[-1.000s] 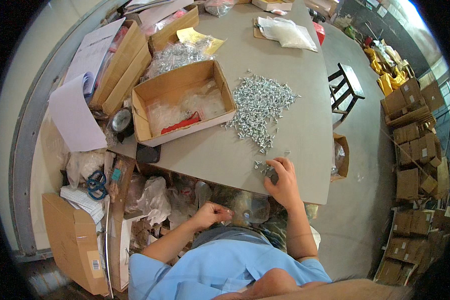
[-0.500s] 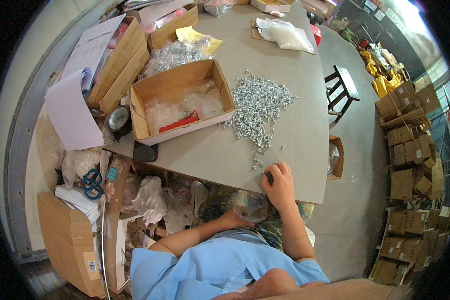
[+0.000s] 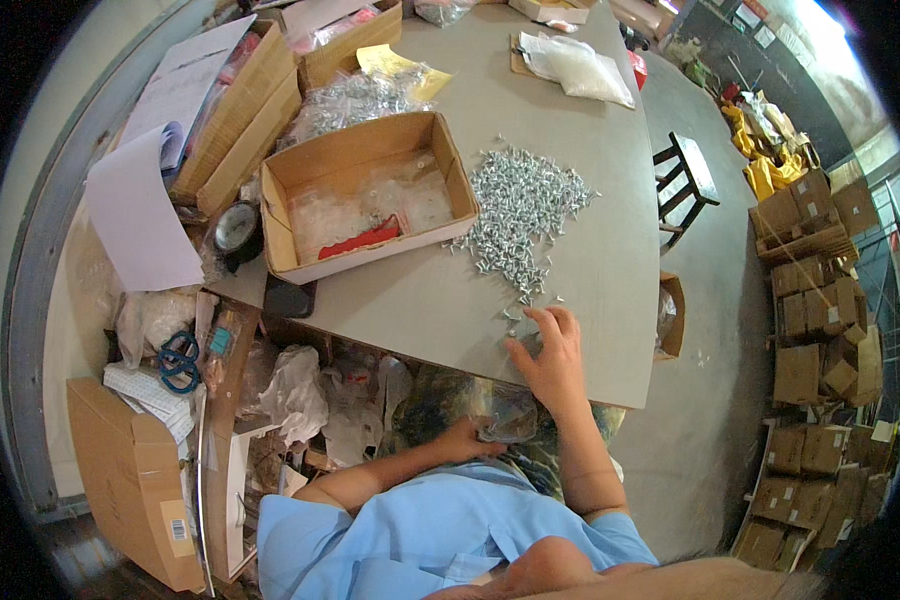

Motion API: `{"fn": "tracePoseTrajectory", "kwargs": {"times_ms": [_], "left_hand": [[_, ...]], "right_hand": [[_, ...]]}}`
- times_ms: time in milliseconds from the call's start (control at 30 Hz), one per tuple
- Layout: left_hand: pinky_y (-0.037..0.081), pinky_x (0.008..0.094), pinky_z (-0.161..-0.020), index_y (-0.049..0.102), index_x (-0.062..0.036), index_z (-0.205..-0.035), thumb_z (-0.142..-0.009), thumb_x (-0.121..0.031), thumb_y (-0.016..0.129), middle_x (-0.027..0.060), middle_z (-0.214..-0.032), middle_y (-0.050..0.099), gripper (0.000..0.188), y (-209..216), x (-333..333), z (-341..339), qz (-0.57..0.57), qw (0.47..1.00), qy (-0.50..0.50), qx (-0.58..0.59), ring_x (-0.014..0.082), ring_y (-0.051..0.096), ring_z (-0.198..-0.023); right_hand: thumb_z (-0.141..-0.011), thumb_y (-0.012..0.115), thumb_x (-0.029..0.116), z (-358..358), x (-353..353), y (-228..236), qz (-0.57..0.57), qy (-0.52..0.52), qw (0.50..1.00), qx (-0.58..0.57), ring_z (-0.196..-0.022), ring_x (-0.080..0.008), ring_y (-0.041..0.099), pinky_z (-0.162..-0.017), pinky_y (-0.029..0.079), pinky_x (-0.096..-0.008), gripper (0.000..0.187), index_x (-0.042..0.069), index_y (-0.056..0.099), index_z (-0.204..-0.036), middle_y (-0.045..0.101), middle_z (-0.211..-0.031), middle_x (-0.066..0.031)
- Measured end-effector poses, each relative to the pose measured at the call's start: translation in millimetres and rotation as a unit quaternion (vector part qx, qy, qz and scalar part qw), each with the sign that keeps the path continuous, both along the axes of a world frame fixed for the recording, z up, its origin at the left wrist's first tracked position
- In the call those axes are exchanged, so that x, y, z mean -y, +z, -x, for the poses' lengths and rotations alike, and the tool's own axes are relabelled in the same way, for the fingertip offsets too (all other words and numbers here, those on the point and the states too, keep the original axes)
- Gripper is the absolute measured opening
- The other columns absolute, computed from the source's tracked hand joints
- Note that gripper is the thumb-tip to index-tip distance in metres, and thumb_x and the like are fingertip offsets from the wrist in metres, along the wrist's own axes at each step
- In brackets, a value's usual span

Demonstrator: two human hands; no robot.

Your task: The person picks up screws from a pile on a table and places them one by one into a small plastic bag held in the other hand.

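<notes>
A heap of small silver screws (image 3: 530, 205) lies on the grey table (image 3: 410, 340), with a few strays trailing toward the near edge. Over those strays is my right hand (image 3: 550, 358), its thumb and fingers apart, with nothing visible between them. Below the table edge, at my lap, my left hand (image 3: 460, 440) is closed on the side of a clear plastic bag (image 3: 512, 418). The bag's contents cannot be made out. Left of the heap stands a shallow cardboard box (image 3: 370, 250) holding small clear bags and a red item (image 3: 362, 238).
Behind the box lie bagged metal parts (image 3: 355, 105) and a yellow paper (image 3: 402, 70). A white bag (image 3: 580, 70) rests at the table's far end. Right of the table stand a black stool (image 3: 688, 170) and stacked cartons (image 3: 820, 320). Blue-handled scissors (image 3: 179, 362) are at left.
My right hand has moved away from the near table edge toward the stray screws, and its fingers have spread. My left hand and the bag have shifted slightly.
</notes>
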State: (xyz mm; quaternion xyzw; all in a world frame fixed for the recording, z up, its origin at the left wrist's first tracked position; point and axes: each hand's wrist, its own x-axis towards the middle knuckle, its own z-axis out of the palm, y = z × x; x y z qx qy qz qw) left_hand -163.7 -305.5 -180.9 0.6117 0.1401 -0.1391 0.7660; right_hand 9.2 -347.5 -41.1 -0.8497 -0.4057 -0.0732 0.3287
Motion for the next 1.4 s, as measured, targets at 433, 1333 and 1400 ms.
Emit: {"fn": "tracePoseTrajectory", "kwargs": {"times_ms": [433, 1333, 1400], "left_hand": [[0.049, 0.0355, -0.073, 0.061, 0.0003, -0.107, -0.074, -0.035, 0.077, 0.0119, -0.090, 0.067, 0.050, 3.0, 1.9, 1.4, -0.117, 0.991, 0.019, 0.054, 0.0187, 0.060, -0.079], [0.051, 0.0280, -0.067, 0.058, -0.0046, -0.094, -0.079, -0.027, 0.076, 0.0048, -0.079, 0.064, 0.032, -5.3, 8.5, -2.1, -0.025, 0.998, 0.044, 0.042, 0.0118, 0.061, -0.077], [0.050, 0.0276, -0.067, 0.058, -0.0057, -0.090, -0.080, -0.027, 0.076, 0.0041, -0.080, 0.064, 0.029, -3.1, 8.9, -2.2, 0.003, 0.997, 0.053, 0.052, 0.0111, 0.060, -0.076]], "right_hand": [[-0.077, 0.065, 0.011, 11.2, 14.1, -3.1, 0.103, 0.146, 0.961, -0.212, -0.074, -0.0298, 0.059, -0.067, 0.049, -0.0390, 0.008, 0.006, 0.065, -0.083, 0.059, -0.079, -0.0119], [-0.071, 0.066, 0.004, -16.1, 34.2, -2.4, 0.038, 0.068, 0.962, -0.261, -0.105, -0.0341, 0.053, -0.088, 0.046, -0.0384, 0.047, 0.006, 0.057, -0.117, 0.052, -0.115, -0.0176], [-0.070, 0.066, 0.004, -16.6, 33.8, -6.8, 0.023, 0.063, 0.974, -0.215, -0.098, -0.0296, 0.055, -0.083, 0.046, -0.0355, 0.045, 0.005, 0.058, -0.115, 0.053, -0.111, -0.0143]]}}
